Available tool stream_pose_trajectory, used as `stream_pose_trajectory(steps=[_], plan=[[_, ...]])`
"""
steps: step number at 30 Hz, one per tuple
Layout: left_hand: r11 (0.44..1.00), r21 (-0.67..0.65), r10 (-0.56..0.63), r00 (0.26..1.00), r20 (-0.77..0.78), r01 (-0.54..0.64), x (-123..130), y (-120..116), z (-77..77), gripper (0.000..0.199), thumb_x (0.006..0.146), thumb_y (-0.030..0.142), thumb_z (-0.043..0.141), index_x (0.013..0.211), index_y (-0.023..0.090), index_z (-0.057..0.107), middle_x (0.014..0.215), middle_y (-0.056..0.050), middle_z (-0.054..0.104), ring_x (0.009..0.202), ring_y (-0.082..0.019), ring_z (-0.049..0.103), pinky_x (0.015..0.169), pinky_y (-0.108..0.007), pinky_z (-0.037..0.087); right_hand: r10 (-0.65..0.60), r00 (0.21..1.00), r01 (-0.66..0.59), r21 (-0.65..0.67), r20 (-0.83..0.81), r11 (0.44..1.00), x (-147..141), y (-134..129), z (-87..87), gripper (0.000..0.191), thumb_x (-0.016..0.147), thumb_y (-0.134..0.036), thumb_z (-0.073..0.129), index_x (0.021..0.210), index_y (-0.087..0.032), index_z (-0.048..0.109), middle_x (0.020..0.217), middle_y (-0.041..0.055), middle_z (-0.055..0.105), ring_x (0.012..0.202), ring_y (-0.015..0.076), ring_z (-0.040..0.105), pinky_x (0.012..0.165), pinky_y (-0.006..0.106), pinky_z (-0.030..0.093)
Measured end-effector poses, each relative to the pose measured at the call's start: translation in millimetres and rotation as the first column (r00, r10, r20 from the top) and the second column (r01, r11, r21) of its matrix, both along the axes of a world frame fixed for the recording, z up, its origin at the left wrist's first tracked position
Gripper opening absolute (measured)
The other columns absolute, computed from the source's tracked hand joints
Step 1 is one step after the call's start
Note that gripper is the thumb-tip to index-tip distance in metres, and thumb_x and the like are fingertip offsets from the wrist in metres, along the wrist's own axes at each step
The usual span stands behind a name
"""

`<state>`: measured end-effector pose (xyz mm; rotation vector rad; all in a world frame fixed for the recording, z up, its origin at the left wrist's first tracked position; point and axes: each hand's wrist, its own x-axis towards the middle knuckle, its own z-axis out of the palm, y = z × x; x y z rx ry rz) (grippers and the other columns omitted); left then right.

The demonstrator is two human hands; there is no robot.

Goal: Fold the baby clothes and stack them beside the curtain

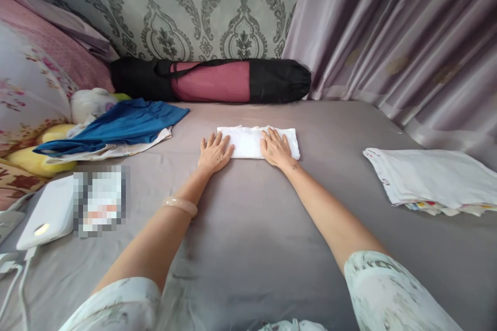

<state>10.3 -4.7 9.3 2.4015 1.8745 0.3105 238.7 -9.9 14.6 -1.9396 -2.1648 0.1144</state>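
A white cloth (246,144), folded into a flat rectangle, lies in the middle of the grey bed sheet (248,227). My right hand (275,147) rests flat on its right half with the fingers spread. At the cloth's left end is my left hand (215,152), palm down and fingers apart; its thumb side meets the edge of the cloth. Neither hand grips anything. The cloth's far edge looks slightly uneven.
Folded white cloths (435,178) are stacked at the right. A blue garment (132,124) lies loosely at the left near plush toys (39,152). A white device with a cable (52,212) sits front left. A black and pink rolled bag (212,81) lines the wall.
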Motion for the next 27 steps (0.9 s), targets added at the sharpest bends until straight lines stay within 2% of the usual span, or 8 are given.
stream_pose_trajectory(steps=[3, 5, 7, 10, 14, 18, 23, 27], plan=[[1.0, 0.006, -0.004, 1.0, -0.009, 0.004, -1, 0, -0.4, 0.059, 0.097, 0.051, 0.021, 0.146, 0.024, 0.04, 0.157, -0.008, 0.031, 0.145, -0.034, 0.023, 0.116, -0.058, 0.015, -0.008, 1.0, 0.008, 0.009, -0.004, 1.0, -1, 2, -1.5, 0.055, 0.1, -0.037, 0.021, 0.149, -0.017, 0.036, 0.159, 0.0102, 0.027, 0.146, 0.0244, 0.021, 0.118, 0.048, 0.01], [1.0, 0.011, -0.007, 1.0, -0.015, 0.007, -1, 0, -0.9, 0.059, 0.097, 0.051, 0.021, 0.146, 0.024, 0.04, 0.157, -0.009, 0.031, 0.145, -0.034, 0.023, 0.115, -0.058, 0.015, 0.007, 1.0, -0.008, -0.041, -0.027, 0.999, 2, 4, 2.5, 0.056, 0.101, -0.038, 0.018, 0.15, -0.017, 0.035, 0.159, 0.0093, 0.026, 0.146, 0.0239, 0.02, 0.118, 0.048, 0.012], [1.0, 0.016, -0.007, 1.0, -0.02, 0.007, -1, 0, -1.0, 0.059, 0.097, 0.051, 0.021, 0.146, 0.024, 0.04, 0.157, -0.008, 0.031, 0.145, -0.034, 0.023, 0.115, -0.058, 0.015, 0.018, 0.999, -0.021, -0.074, -0.051, 0.997, 10, 4, 7.9, 0.057, 0.101, -0.038, 0.015, 0.151, -0.017, 0.032, 0.159, 0.0085, 0.026, 0.147, 0.0227, 0.019, 0.118, 0.047, 0.013], [1.0, 0.015, -0.009, 1.0, -0.024, 0.009, 0, -1, -0.3, 0.059, 0.097, 0.051, 0.022, 0.146, 0.024, 0.04, 0.157, -0.009, 0.032, 0.145, -0.034, 0.023, 0.115, -0.058, 0.015, -0.01, 1.0, 0.01, -0.035, -0.011, 0.999, 26, 3, 11.5, 0.059, 0.1, -0.038, 0.015, 0.151, -0.013, 0.031, 0.159, 0.0108, 0.027, 0.147, 0.0226, 0.018, 0.119, 0.045, 0.009], [1.0, 0.001, -0.001, 1.0, -0.021, 0.001, 0, -1, 0.8, 0.059, 0.097, 0.05, 0.022, 0.146, 0.023, 0.04, 0.157, -0.009, 0.032, 0.145, -0.034, 0.023, 0.116, -0.058, 0.014, -0.034, 0.998, 0.036, -0.041, 0.061, 0.999, 38, 3, 3.1, 0.06, 0.099, -0.037, 0.018, 0.15, -0.008, 0.033, 0.158, 0.0124, 0.028, 0.147, 0.0228, 0.018, 0.12, 0.041, 0.012], [1.0, -0.004, 0.01, 1.0, -0.022, -0.01, 0, 0, 0.2, 0.058, 0.097, 0.051, 0.023, 0.146, 0.025, 0.04, 0.157, -0.008, 0.031, 0.146, -0.033, 0.022, 0.116, -0.058, 0.014, -0.035, 0.997, 0.039, -0.046, 0.068, 0.998, 38, 5, -4.4, 0.062, 0.099, -0.037, 0.016, 0.15, -0.006, 0.032, 0.158, 0.0122, 0.027, 0.148, 0.0225, 0.016, 0.12, 0.04, 0.012], [1.0, -0.002, 0.004, 1.0, -0.025, -0.004, 0, 0, -0.2, 0.059, 0.097, 0.051, 0.022, 0.147, 0.025, 0.039, 0.157, -0.008, 0.031, 0.146, -0.033, 0.022, 0.116, -0.058, 0.014, -0.018, 0.999, 0.021, -0.089, 0.036, 0.996, 45, 8, -1.3, 0.063, 0.099, -0.04, 0.014, 0.151, -0.008, 0.031, 0.159, 0.0106, 0.024, 0.148, 0.0225, 0.015, 0.12, 0.041, 0.012], [1.0, -0.005, 0.002, 1.0, -0.028, -0.003, 1, 0, 0.6, 0.059, 0.097, 0.051, 0.022, 0.147, 0.024, 0.039, 0.157, -0.008, 0.032, 0.146, -0.034, 0.022, 0.116, -0.058, 0.014, -0.059, 0.998, 0.06, -0.059, 0.02, 0.996, 56, 8, -1.0, 0.065, 0.099, -0.039, 0.014, 0.152, -0.004, 0.026, 0.16, 0.0127, 0.021, 0.148, 0.0238, 0.014, 0.12, 0.042, 0.009]])
